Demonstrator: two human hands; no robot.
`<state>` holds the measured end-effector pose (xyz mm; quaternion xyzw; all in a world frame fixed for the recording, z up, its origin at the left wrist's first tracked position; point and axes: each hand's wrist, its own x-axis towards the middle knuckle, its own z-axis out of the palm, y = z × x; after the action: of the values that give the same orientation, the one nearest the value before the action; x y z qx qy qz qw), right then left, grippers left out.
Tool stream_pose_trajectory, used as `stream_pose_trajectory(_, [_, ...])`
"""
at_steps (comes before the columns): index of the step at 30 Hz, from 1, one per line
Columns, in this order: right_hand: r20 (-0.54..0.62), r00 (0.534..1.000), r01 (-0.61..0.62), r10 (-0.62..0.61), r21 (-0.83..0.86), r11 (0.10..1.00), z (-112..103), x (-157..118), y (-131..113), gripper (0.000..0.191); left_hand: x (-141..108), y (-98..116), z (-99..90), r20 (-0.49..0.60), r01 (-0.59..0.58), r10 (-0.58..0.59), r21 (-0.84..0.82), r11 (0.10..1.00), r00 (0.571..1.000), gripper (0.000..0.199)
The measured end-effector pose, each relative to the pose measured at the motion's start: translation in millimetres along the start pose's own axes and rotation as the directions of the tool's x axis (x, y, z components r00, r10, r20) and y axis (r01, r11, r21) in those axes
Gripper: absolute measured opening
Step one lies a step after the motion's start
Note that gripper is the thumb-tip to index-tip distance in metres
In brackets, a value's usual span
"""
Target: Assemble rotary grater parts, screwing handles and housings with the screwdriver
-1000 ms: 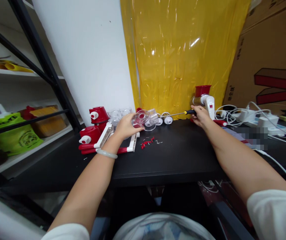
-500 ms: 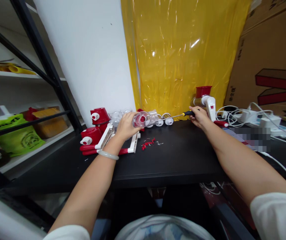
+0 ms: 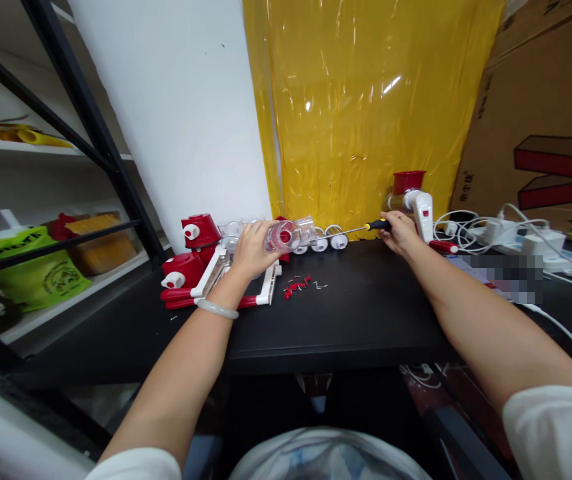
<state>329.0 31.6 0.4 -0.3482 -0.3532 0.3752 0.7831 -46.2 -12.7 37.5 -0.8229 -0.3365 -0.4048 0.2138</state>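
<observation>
Clear plastic barrel [image 3: 277,237] gripped by left hand [image 3: 255,249], screwdriver [image 3: 377,225] by right hand [image 3: 399,233]; apparently assembled grinder [image 3: 420,205] stands at barrel's two o'clock, small red parts [image 3: 295,287] loose at six.

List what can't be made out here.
In the head view:
Left hand: palm hidden by its own back.
Screwdriver: tip too small to tell whether it touches the clear part.
Red bits: too small to identify.
Right sleeve: cut off by the picture's edge.
</observation>
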Motion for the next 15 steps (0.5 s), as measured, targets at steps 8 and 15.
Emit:
stream_pose_trajectory(8, [0.068, 0.997, -0.057, 0.044, 0.205, 0.977, -2.2, 4.5, -0.4, 0.027, -0.8, -1.1, 1.0, 0.021, 0.006, -0.005, -0.018, 1.000, 1.000, 0.055])
stream_pose_trajectory(15, [0.051, 0.998, -0.032, 0.029, 0.070, 0.997, -3.2, 2.2, -1.4, 0.031, -1.6, -3.5, 1.3, 0.040, 0.017, -0.016, -0.016, 1.000, 0.999, 0.058])
